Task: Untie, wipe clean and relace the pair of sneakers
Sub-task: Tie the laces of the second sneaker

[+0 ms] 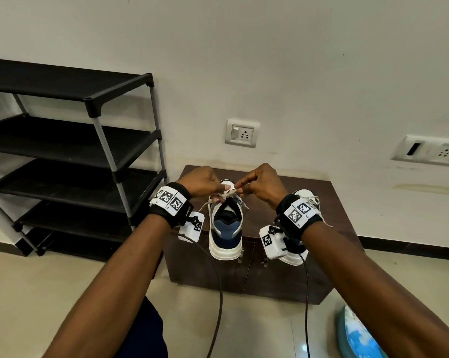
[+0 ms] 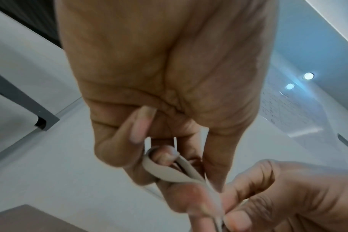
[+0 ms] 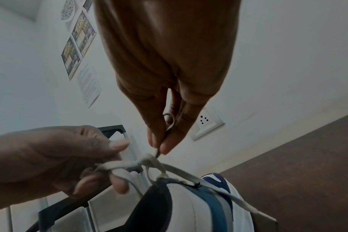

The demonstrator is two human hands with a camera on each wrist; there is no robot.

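A white and blue sneaker (image 1: pixel 225 229) stands on the brown cabinet (image 1: pixel 329 202), heel toward me. Its pale lace (image 1: pixel 228 194) is knotted over the tongue. My left hand (image 1: pixel 219 188) pinches a loop of that lace (image 2: pixel 169 171), curled round one fingertip. My right hand (image 1: pixel 241 186) pinches another loop between thumb and forefinger (image 3: pixel 161 146), just above the knot (image 3: pixel 149 161). The second sneaker (image 1: pixel 306 200) sits to the right, mostly hidden behind my right wrist. In the right wrist view the sneaker (image 3: pixel 189 204) fills the lower middle, with a lace end trailing right.
A black shoe rack (image 1: pixel 71 156) stands against the wall to the left. Wall sockets (image 1: pixel 242 133) sit above the cabinet. A light blue patterned object (image 1: pixel 357 337) lies on the floor at lower right. Cables hang from both wrist cameras.
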